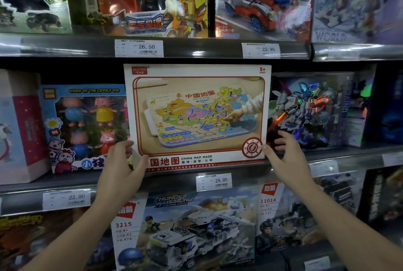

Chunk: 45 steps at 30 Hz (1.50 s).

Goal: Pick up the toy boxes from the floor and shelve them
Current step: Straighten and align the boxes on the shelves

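Two bare forearms reach up past the truck building set on the lower shelf to the map maze box. That box stands upright on the middle shelf, its bottom edge at the shelf's front edge just above the 29.00 price tag, so it looks as good as shelved. The left hand pinches the box's lower left corner, thumb on the front and fingers curled round the side, most likely to steady it and square it to the shelf edge. The right hand is loose and spread, with its thumb tip touching the lower right corner; I cannot tell whether its fingers meet the box's side. Holding both low corners suits a flat, broad box that could tip forward. It fills the gap between the pig box on its left, whose clear window shows four pig figures inside, and the robot box on its right. The map maze box is closed, so only the printed board on its front hints at what it holds.
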### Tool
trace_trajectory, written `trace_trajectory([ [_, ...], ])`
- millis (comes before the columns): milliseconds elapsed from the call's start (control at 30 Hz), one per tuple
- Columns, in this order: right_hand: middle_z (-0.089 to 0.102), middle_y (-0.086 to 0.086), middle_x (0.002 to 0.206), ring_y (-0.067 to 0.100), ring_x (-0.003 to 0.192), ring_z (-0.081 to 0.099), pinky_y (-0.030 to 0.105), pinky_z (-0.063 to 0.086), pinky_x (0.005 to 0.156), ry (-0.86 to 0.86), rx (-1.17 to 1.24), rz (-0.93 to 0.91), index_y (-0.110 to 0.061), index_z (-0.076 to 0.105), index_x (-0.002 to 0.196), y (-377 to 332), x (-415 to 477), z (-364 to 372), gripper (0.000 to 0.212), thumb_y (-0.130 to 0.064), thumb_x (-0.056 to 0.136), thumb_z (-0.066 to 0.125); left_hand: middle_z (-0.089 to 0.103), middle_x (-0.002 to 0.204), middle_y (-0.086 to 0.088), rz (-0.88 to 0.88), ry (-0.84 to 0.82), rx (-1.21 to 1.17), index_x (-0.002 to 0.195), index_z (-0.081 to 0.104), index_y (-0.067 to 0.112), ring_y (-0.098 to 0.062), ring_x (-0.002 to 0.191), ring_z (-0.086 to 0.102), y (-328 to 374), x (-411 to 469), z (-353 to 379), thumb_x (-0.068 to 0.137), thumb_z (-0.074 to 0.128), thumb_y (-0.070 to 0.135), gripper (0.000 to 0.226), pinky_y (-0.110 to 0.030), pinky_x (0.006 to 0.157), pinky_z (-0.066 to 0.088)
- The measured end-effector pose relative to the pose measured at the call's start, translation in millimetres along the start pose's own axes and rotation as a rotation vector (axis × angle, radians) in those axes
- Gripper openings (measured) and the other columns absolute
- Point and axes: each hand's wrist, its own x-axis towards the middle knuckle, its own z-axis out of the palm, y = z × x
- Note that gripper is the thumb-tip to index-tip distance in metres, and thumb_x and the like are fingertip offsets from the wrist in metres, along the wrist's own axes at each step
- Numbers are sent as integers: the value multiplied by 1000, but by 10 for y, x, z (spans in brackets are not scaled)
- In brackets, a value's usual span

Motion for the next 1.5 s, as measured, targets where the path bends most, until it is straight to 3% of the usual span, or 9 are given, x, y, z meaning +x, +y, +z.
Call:
trace_trajectory([
  [267, 53, -2, 124, 14, 110, 54, 38, 49, 91, 81, -49, 52, -21, 38, 143, 138, -297, -451, 61, -46, 92, 62, 52, 124, -2, 117, 16, -46, 127, 48, 18, -14, 105, 48, 273, -155, 125, 90, 67, 28, 43, -40, 84, 46],
  [500, 52, -4, 124, 16, 114, 54, 42, 48, 98, 117, -74, 123, -21, 35, 146, 425, -374, -923, 64, -48, 93, 60, 53, 131, -4, 211, -110, -117, 135, 47, 14, -19, 121, 50, 714, -312, 478, 92, 64, 28, 49, -35, 97, 42],
  [733, 53, 0, 130, 14, 105, 54, 36, 48, 88, 141, -65, 154, -17, 34, 147, 849, -69, -1355, 66, -46, 94, 60, 49, 128, 0, 272, -138, -127, 135, 47, 15, -14, 115, 47, 1267, -419, 958, 92, 64, 25, 47, -29, 92, 38],
  [867, 50, 2, 138, 18, 118, 52, 38, 47, 96, 95, -61, 120, -17, 33, 148, 1182, 217, -1533, 68, -46, 94, 60, 50, 127, 1, 261, -136, -149, 134, 47, 15, -14, 115, 48, 1693, -541, 1369, 92, 65, 25, 47, -32, 93, 42],
  [1033, 46, 2, 144, 21, 127, 49, 39, 44, 101, -7, -107, 37, -17, 29, 150, 1553, 713, -1679, 74, -48, 91, 63, 45, 122, 7, 283, -123, -118, 138, 44, 17, -6, 107, 43, 2221, -722, 1956, 91, 65, 26, 52, -23, 88, 37],
  [1167, 50, 3, 137, 22, 123, 51, 40, 45, 99, -79, -57, -28, -15, 33, 147, 1747, 1100, -1702, 71, -41, 90, 68, 43, 139, 4, 224, -163, -94, 145, 36, 22, -7, 121, 42, 2538, -773, 2359, 92, 64, 28, 61, -19, 94, 32],
  [1300, 45, 10, 145, 29, 131, 48, 45, 48, 100, -157, -117, -24, -12, 27, 150, 1922, 1448, -1644, 90, -58, 84, 67, 33, 151, -6, 91, -203, -18, 153, 22, 17, -19, 137, 34, 2707, -700, 2640, 92, 64, 26, 75, -21, 102, 28],
  [1400, 53, 11, 139, 30, 120, 57, 47, 54, 90, -163, -134, -28, -13, 34, 144, 2010, 1659, -1598, 108, -84, 67, 59, 30, 152, -14, -14, -199, 29, 153, 20, 14, -26, 140, 30, 2777, -643, 2804, 90, 65, 25, 79, -26, 106, 27],
  [1500, 57, 11, 134, 32, 115, 59, 50, 55, 87, -200, -107, -8, -11, 34, 142, 2070, 1804, -1548, 107, -79, 66, 65, 30, 151, -20, -74, -160, 84, 152, 21, 13, -33, 139, 29, 2820, -609, 2918, 87, 68, 26, 81, -35, 112, 27],
])
